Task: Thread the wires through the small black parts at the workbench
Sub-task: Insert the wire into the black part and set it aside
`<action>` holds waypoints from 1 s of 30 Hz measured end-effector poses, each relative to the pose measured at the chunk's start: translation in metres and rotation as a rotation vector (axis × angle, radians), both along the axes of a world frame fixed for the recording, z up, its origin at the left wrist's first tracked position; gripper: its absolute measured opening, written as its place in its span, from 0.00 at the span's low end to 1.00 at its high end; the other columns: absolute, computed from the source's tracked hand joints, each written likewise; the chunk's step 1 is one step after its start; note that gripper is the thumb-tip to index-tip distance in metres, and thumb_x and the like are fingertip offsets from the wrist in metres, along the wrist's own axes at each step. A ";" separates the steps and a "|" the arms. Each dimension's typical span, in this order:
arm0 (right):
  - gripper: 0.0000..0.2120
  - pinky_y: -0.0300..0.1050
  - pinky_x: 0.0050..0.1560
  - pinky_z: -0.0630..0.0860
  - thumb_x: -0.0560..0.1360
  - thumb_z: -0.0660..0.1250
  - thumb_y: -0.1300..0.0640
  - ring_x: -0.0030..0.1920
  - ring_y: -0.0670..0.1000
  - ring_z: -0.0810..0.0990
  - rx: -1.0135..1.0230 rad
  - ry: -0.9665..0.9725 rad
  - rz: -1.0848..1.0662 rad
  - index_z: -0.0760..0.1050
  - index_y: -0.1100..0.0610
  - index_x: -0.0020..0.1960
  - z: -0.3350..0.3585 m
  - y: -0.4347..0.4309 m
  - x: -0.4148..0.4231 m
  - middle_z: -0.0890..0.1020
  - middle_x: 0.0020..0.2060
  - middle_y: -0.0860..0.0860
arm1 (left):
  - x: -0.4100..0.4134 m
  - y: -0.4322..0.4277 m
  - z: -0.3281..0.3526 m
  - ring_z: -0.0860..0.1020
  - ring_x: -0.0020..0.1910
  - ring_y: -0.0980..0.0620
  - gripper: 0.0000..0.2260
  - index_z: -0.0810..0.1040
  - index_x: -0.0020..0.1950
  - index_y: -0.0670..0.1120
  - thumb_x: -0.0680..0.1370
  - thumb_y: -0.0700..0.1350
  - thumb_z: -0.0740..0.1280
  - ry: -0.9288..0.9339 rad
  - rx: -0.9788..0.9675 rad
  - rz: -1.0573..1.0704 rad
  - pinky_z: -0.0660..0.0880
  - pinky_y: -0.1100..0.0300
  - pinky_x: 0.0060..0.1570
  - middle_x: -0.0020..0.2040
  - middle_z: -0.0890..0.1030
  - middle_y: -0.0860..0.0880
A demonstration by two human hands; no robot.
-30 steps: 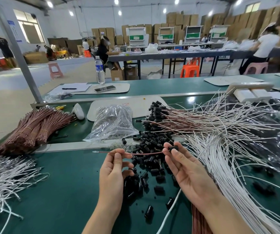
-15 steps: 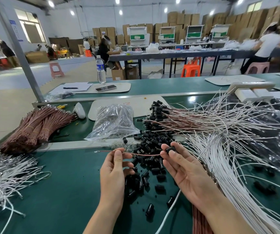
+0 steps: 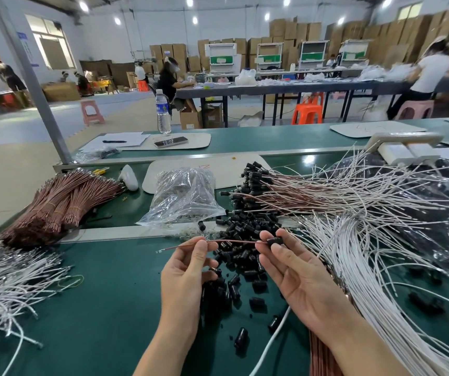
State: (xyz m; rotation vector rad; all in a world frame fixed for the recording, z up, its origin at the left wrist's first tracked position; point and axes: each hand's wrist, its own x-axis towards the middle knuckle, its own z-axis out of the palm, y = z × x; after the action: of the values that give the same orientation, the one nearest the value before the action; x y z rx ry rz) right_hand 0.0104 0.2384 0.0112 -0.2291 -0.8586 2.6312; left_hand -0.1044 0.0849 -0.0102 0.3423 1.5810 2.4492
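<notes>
1. Two hands work above the green tabletop (image 3: 96, 308). The left hand (image 3: 188, 270) pinches one brown wire (image 3: 234, 241) between thumb and fingertips. The right hand (image 3: 296, 270), palm up, pinches one black part (image 3: 274, 241) that sits on the wire's right end.
2. The wire runs nearly level between the hands, and its bare left tip sticks out past the left hand.
3. Directly beneath lies one heap of loose black parts (image 3: 245, 264), too many to count, with a few strays toward the near edge.
4. There are two sprawls of white wires: one at the left (image 3: 6, 280) and one at the right (image 3: 353, 253).
5. Banded brown wire bundles (image 3: 60, 204) lie far left; I cannot tell how many.
6. One fan of brown wires already capped with black parts (image 3: 285, 194) lies behind the heap.
7. Also here are one clear plastic bag (image 3: 184, 196), one water bottle (image 3: 163, 111) and one phone (image 3: 170, 141).
8. Compared with half a second ago, the hands stand a little closer together, so the stretch of wire between them is shorter. Both grips are unchanged, and the heaps lie as before.
</notes>
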 end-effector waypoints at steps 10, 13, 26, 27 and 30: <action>0.15 0.43 0.47 0.84 0.70 0.70 0.68 0.55 0.59 0.86 0.177 -0.074 -0.027 0.81 0.61 0.56 -0.004 -0.010 -0.007 0.85 0.57 0.62 | 0.016 0.001 0.004 0.80 0.37 0.56 0.06 0.86 0.49 0.52 0.74 0.51 0.73 0.232 -0.183 -0.230 0.77 0.64 0.37 0.42 0.86 0.45; 0.16 0.42 0.47 0.83 0.69 0.70 0.67 0.55 0.59 0.86 0.220 -0.093 -0.034 0.80 0.62 0.57 -0.007 -0.014 -0.010 0.85 0.56 0.62 | 0.016 0.001 0.006 0.80 0.37 0.56 0.08 0.86 0.49 0.53 0.72 0.53 0.73 0.230 -0.190 -0.226 0.77 0.64 0.37 0.41 0.86 0.47; 0.12 0.42 0.52 0.82 0.71 0.71 0.64 0.58 0.58 0.85 0.327 -0.101 -0.042 0.85 0.54 0.51 -0.010 -0.015 -0.010 0.85 0.56 0.61 | 0.017 0.002 0.004 0.80 0.38 0.57 0.06 0.86 0.49 0.54 0.74 0.51 0.73 0.301 -0.268 -0.249 0.77 0.65 0.39 0.44 0.87 0.49; 0.11 0.42 0.53 0.82 0.71 0.71 0.64 0.58 0.58 0.85 0.342 -0.105 -0.049 0.85 0.54 0.51 -0.009 -0.015 -0.010 0.85 0.56 0.61 | 0.018 0.002 0.003 0.80 0.39 0.57 0.06 0.86 0.50 0.55 0.74 0.51 0.73 0.322 -0.282 -0.254 0.78 0.64 0.40 0.44 0.87 0.49; 0.14 0.44 0.52 0.83 0.71 0.70 0.64 0.57 0.60 0.85 0.268 -0.079 -0.091 0.81 0.59 0.57 -0.005 -0.010 -0.007 0.84 0.56 0.63 | 0.019 0.002 0.002 0.81 0.41 0.55 0.07 0.85 0.52 0.57 0.75 0.53 0.73 0.349 -0.322 -0.227 0.79 0.61 0.44 0.45 0.86 0.49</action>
State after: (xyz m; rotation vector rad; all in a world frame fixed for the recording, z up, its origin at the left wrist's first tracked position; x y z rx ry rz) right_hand 0.0035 0.2287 0.0067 -0.2950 -1.1848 2.4047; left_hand -0.0854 0.0866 -0.0083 0.8743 1.9133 2.0015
